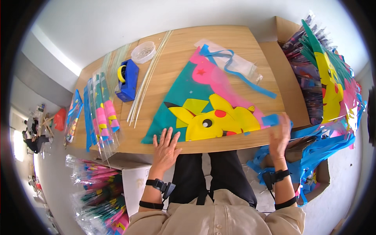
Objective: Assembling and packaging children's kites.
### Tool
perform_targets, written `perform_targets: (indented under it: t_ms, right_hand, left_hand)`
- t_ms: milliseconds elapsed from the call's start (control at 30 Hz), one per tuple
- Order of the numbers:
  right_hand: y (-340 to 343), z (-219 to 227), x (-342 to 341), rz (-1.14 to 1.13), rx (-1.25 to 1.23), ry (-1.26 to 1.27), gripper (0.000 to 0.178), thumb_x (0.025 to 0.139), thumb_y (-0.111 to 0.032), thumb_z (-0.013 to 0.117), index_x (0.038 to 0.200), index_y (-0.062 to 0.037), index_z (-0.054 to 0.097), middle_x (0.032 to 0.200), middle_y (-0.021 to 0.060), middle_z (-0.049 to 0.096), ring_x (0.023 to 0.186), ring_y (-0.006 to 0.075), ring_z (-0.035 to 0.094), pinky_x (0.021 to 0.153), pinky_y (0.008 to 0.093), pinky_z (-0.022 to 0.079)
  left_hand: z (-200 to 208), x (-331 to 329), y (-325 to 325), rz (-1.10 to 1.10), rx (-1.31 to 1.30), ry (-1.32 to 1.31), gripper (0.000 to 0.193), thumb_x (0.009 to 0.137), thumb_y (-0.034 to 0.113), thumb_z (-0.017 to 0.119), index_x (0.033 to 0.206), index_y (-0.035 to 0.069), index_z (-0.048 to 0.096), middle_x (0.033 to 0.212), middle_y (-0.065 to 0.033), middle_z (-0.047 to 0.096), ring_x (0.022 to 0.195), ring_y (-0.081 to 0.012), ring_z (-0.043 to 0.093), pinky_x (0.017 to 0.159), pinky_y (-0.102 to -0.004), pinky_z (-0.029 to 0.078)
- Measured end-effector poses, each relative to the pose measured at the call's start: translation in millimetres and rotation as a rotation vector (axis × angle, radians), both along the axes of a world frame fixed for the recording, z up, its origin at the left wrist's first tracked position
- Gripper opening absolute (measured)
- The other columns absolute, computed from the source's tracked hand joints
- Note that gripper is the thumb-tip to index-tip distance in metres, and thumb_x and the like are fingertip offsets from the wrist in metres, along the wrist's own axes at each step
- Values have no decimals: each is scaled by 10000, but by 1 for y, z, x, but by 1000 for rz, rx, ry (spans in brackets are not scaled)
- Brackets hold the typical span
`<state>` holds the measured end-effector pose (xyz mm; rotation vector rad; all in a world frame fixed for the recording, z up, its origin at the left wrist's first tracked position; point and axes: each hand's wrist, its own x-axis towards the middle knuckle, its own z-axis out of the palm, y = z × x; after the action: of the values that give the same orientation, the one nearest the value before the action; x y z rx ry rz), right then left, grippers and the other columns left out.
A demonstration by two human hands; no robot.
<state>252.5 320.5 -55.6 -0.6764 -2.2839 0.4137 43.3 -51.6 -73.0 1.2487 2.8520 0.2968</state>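
Note:
A folded kite (188, 98) of thin sheet, green and pink with a yellow cartoon animal, lies as a triangle in front of me on the table. My left hand (166, 148) rests on its near left corner, fingers spread and flat, holding nothing. At the near right corner is my right hand (279, 138), beside a short blue strip (270, 120). Motion smears its fingers, so whether it grips the strip cannot be told. A long blue ribbon tail (231, 66) runs from the kite's top and curls over a clear plastic bag (250, 71).
Left on the wooden table (211, 35) are thin rods (150, 70), a white tub (143, 52), a blue tape dispenser (128, 80) and bagged kites (102, 109). Cardboard boxes (284, 74) of kites and blue strips (325, 152) stand right; more bagged kites (98, 192) lie below left.

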Motion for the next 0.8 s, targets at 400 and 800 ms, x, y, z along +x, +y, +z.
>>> perform_targets:
  t_ms: [400,800]
  right_hand:
    - [-44,-28,-20,321,94,-570,755,885,-441,610,1485,-78,333,1563,182,266,1460,344,218,1213,456,136]
    - [-50,-17,9,248,27,-509,905,778,-489,703,1443,20,360,1529,270,278,1445,385,252,1195,487,172]
  left_hand:
    - [-10,-1,-35,184,33,46,754,866,317,645,1513,124,310,1583,-198,211,1464,-378,188,1171,-587,82]
    - [-45,-48,-82,558,114,-16,713,998,447,438,1527,22,218,1574,-248,203,1455,-388,204,1176,-537,124]
